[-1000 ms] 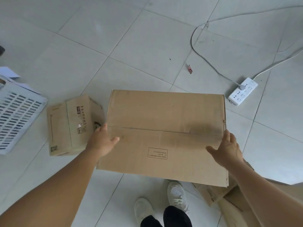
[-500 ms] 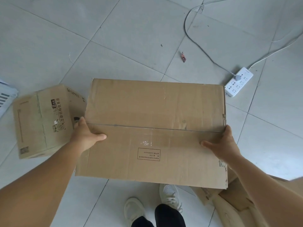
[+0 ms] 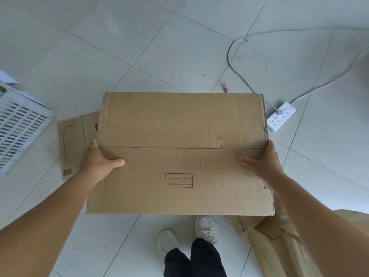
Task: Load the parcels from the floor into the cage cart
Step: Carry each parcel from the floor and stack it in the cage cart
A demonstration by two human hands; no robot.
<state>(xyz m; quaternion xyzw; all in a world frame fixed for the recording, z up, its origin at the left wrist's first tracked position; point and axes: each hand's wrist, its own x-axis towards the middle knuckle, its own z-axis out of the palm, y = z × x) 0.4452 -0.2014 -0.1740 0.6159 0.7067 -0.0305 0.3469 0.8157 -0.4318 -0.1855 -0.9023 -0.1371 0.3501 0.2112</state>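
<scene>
At the bottom of the frame the person's white shoes (image 3: 205,228) stand on the tiled floor (image 3: 179,47), and just above them the big cardboard box (image 3: 179,152) fills the middle, held off the ground between both hands. The left hand (image 3: 97,162) clasps the box's left edge with its thumb laid flat across the top and its fingers out of sight round the side; the right hand (image 3: 263,162) does the same on the right edge. To carry it well, the judgement is to keep both palms pressing inward evenly, keep the top level, and turn the whole body toward the cart, which is not in view. In the lower right lies a heap of flattened cardboard (image 3: 275,242) close beside the feet, a likely trip risk. At middle left a smaller box (image 3: 73,144) lies on the floor, partly hidden by the held one, with a white slatted basket (image 3: 18,128) further left. Farther off at the right sits a power strip (image 3: 281,116), its cable (image 3: 237,70) looping across the tiles.
</scene>
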